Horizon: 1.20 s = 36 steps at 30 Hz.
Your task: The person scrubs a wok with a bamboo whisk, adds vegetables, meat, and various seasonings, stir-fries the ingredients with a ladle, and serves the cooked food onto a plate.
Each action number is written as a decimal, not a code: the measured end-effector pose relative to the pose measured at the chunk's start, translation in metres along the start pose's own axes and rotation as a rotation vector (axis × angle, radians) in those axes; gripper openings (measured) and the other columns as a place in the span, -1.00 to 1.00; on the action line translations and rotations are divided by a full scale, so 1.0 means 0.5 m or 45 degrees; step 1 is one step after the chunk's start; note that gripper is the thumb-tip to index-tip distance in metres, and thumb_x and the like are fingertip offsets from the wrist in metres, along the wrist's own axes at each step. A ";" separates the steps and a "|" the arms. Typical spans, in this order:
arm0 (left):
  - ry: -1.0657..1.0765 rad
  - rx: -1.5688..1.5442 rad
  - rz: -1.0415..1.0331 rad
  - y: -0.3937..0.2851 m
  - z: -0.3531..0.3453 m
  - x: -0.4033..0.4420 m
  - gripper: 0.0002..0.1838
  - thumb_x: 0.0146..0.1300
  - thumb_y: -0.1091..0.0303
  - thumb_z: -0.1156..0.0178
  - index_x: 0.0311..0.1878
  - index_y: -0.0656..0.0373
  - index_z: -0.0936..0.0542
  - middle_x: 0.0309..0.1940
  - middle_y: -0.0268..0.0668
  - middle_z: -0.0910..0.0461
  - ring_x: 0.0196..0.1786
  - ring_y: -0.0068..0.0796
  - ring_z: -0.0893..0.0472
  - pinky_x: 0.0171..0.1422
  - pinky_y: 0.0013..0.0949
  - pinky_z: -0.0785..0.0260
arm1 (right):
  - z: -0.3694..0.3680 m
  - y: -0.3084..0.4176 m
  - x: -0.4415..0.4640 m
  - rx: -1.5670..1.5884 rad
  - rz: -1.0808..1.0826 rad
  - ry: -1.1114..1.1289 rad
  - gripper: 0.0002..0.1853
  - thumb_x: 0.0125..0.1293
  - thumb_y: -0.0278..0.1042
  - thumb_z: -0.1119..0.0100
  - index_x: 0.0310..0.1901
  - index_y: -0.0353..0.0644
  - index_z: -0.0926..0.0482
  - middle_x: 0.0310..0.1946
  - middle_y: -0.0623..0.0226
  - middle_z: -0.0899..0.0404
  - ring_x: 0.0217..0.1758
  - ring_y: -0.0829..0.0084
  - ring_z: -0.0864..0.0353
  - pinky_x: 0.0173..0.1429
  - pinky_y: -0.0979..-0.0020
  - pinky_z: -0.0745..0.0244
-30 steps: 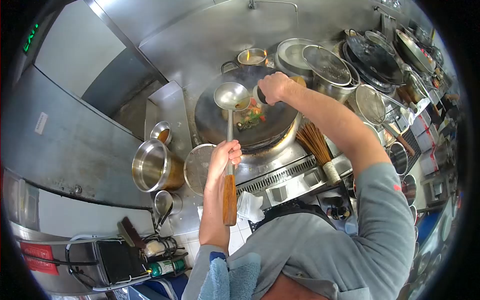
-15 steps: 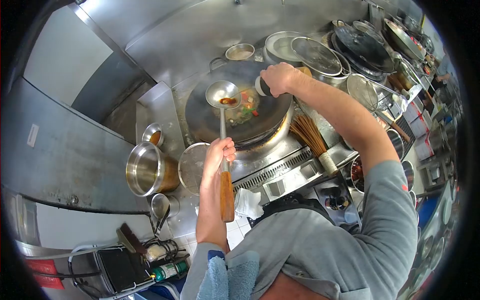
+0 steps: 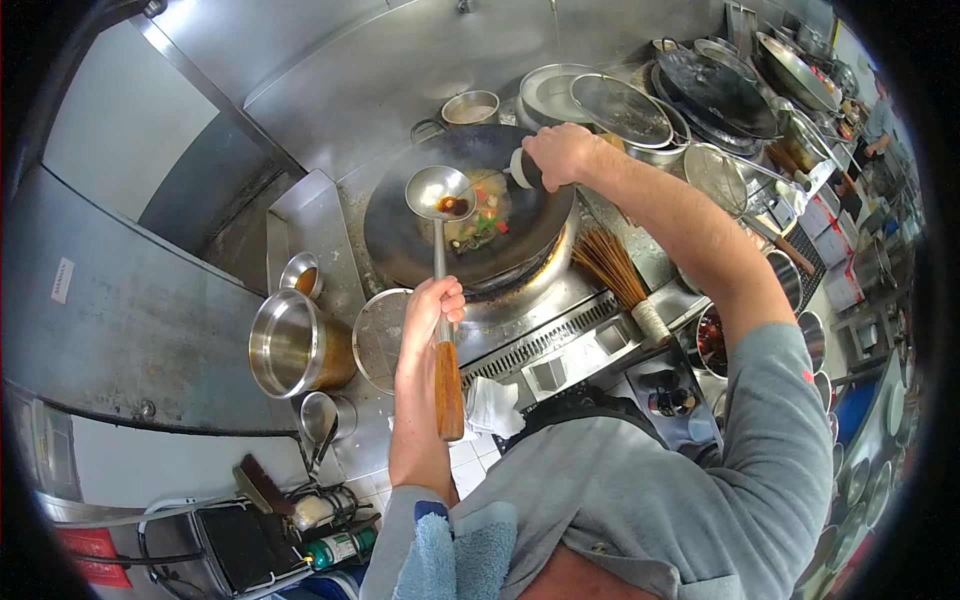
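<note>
Steel ladle (image 3: 440, 192) is holding dark sauce (image 3: 452, 206) above the wok (image 3: 535, 225); left hand (image 3: 432, 303) is gripping its shaft (image 3: 438, 250), right hand (image 3: 562, 155) is clutching a bottle (image 3: 520, 168) nearby.

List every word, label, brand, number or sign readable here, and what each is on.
No text reads with certainty.
White rectangular label on the grey metal panel: dark lettering, too small to read.
White label on the green cylindrical canister: too small to read.
Red mark on the grey fabric sleeve: too blurred to tell if lettering.
Red-and-white boxes: any print too blurred.
</note>
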<state>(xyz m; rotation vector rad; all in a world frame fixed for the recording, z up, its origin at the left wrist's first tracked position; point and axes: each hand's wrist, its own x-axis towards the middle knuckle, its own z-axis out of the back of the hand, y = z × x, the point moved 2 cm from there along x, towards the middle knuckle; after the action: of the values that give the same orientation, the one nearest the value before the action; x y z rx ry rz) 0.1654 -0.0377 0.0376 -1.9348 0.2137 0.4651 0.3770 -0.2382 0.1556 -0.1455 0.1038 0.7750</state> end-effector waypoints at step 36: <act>-0.010 0.608 0.089 -0.038 0.045 0.014 -0.83 0.31 0.40 -0.08 -0.37 0.19 -0.33 -0.58 -0.39 -0.33 -0.52 -0.54 -0.37 -0.43 -0.49 -0.27 | -0.665 -0.293 -1.138 0.917 -1.474 -1.653 -0.33 -0.12 -0.29 -0.51 0.02 -0.22 -0.33 -0.08 -0.10 -0.55 0.06 -0.03 -0.57 0.09 0.12 -0.47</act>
<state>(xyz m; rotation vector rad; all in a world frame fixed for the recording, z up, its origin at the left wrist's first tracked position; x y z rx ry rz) 0.1738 -0.0088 0.0430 -1.4615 0.3537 0.4230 0.0627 -0.7893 -0.0748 0.9259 -0.8702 -0.4583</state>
